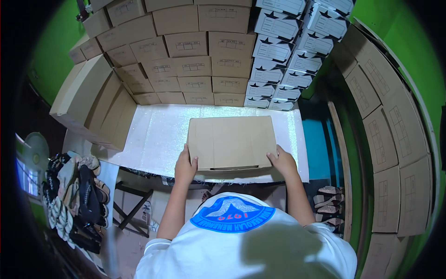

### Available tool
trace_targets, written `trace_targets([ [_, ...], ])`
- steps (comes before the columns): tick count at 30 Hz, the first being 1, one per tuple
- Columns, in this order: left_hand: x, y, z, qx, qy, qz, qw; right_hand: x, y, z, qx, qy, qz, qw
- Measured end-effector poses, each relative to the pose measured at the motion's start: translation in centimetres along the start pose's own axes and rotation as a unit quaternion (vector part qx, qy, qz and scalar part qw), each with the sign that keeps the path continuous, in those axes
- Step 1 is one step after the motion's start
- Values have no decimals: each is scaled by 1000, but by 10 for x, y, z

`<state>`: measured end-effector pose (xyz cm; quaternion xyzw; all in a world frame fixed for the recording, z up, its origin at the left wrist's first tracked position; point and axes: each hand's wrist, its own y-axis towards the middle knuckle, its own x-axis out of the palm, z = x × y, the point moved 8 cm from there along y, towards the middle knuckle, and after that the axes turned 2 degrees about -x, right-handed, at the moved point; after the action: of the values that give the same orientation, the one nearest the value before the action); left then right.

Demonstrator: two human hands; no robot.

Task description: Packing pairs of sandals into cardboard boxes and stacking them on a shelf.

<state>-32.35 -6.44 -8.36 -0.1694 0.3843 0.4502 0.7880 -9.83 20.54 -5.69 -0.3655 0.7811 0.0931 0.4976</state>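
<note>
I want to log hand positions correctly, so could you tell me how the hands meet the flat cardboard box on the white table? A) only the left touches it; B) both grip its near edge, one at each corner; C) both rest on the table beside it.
B: the left hand and right hand each hold a near corner of the flat cardboard box.

A white glittery table [158, 135] carries a flat brown cardboard box [231, 142], probably folded, at its near edge.

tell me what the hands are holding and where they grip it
Both hands hold one flat brown cardboard box blank lying on the shiny white table sheet. The left hand grips its near left corner, the right hand its near right corner.
</note>
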Motion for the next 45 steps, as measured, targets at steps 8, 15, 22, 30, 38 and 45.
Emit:
trace_targets([
  [8,-5,14,4,-36,12,-71,997,12,-24,0,69,-12,2,998],
  [15,15,17,-25,-2,-109,-20,994,15,-21,14,70,132,57,987],
  [22,2,28,-17,-229,-478,-76,845,24,-5,30,84,384,72,917],
  [30,9,52,-35,-254,-604,-136,743,39,14,46,104,705,5,701],
  [38,-32,109,54,-19,-492,-50,869,-56,26,-67,-29,723,-66,687],
  [45,12,145,47,54,129,-71,988,1,91,-43,-115,36,87,989],
])
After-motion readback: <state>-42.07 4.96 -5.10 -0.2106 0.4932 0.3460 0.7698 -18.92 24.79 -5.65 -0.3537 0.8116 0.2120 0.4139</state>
